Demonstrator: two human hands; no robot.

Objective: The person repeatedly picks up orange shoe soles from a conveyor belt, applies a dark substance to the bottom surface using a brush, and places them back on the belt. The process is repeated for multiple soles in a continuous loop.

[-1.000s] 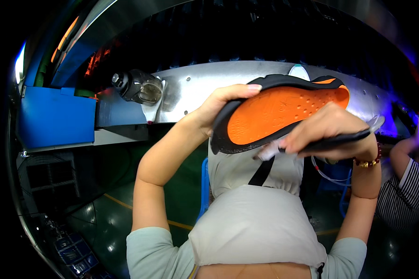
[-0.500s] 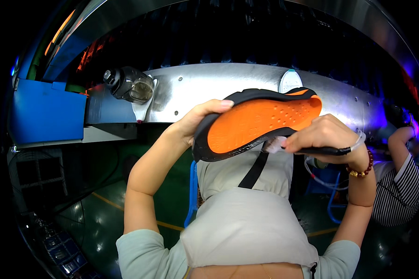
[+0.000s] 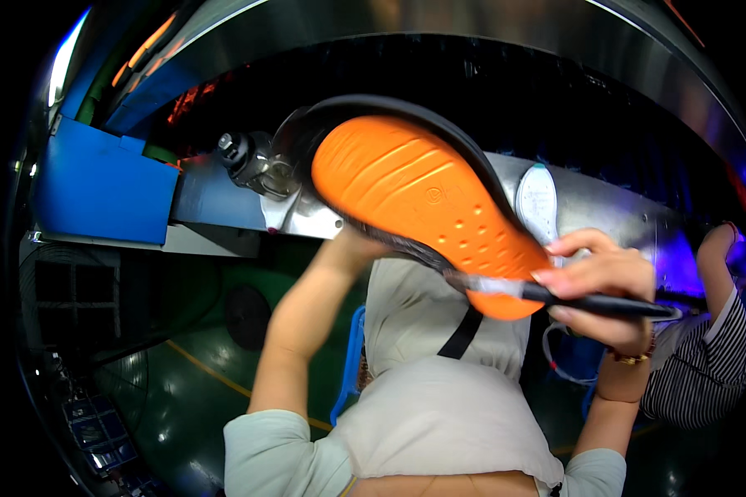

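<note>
A shoe sole, orange inside with a raised black rim, is held up in front of me over the bench edge. My left hand grips its near edge; most of the fingers are hidden behind the sole. In my right hand is a brush with a black handle and a pale, blurred head. The brush head lies across the sole's narrower end, against its near black edge. Fingers of my right hand reach over that end, very close to the rim.
On the metal bench, a white insole-shaped piece lies behind the sole. A dark-lidded bottle rests on a white cloth, beside a blue box. At the right sits another person in a striped garment. A clear tube hangs below my right hand.
The sole has swung round and risen, its broad end now far left and its narrow end nearer me. The brush has shifted onto that narrow end. My view has also moved slightly.
</note>
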